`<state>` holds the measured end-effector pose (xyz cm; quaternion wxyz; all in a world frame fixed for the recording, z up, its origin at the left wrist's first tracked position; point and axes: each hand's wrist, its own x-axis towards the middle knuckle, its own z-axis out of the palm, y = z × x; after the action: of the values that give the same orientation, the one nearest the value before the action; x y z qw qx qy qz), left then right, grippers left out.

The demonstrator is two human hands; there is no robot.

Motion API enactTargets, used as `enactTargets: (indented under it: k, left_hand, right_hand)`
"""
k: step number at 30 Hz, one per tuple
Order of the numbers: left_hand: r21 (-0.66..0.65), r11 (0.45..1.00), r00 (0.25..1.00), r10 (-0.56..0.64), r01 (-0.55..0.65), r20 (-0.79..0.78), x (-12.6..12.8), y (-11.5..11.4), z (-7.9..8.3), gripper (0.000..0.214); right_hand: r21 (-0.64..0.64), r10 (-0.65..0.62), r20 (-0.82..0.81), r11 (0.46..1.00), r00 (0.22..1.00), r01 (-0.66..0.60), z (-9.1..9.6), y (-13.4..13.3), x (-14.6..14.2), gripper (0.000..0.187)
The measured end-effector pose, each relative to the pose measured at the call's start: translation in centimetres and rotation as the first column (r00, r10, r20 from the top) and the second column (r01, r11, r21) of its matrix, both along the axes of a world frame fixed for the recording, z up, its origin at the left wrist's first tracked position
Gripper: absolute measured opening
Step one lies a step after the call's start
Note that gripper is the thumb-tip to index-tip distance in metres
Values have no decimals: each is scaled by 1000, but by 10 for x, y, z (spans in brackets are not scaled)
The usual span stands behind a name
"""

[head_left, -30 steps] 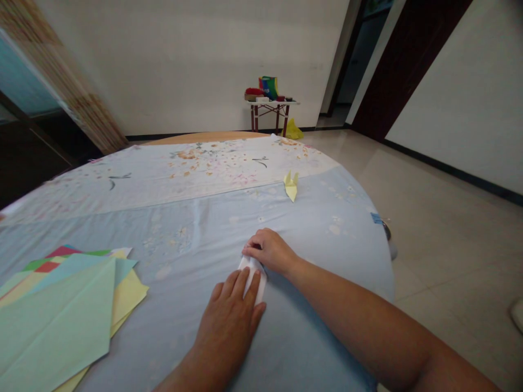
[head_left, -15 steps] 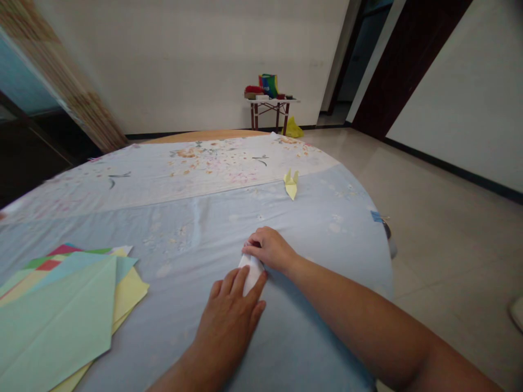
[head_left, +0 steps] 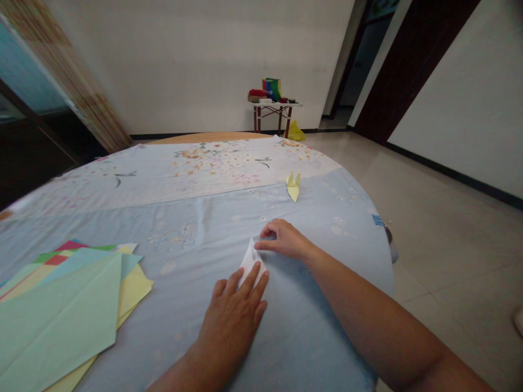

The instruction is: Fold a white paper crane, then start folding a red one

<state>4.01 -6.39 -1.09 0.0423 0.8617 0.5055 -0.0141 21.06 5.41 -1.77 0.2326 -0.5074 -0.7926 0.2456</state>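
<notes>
A small piece of white folded paper (head_left: 250, 260) lies on the tablecloth with its pointed tip facing away from me. My left hand (head_left: 235, 307) rests flat across its lower part, fingers spread and pressing it down. Beside the tip, on the right, is my right hand (head_left: 284, 238), its thumb and curled fingers apart with nothing between them. The thumb is at the paper's right edge; whether it touches cannot be made out. Farther off stands a yellow folded paper figure (head_left: 293, 188) with two upright points.
A stack of coloured paper sheets (head_left: 73, 316), pale green on top, lies at the left. The round table wears a blue and white floral tablecloth (head_left: 171, 188). A blue clip (head_left: 377, 219) sits at its right edge. A small side table (head_left: 272, 103) with several items stands against the wall.
My right hand has opened its fingers and drawn slightly right and away from the paper's tip, which now shows. My left hand stays on the paper. The view has shifted a little.
</notes>
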Motion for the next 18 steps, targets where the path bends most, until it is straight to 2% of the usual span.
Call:
enactTargets:
  k: [3,6,18]
  left_hand:
    - [1,1000,1000,1,-1,-2,1,0,2,45]
    - [4,1000,1000,0,0,-3,2,0,2,45]
    - [-15,1000,1000,-17,17,-10,1,0,6,44]
  right_hand:
    - [-45,10,103,999,995,-5,3,-3,2,46]
    - [-62,10,163,998,987,0,4,-6,-1,48]
    - [-51,-11,182,998,983,21,1,-4,-4,41]
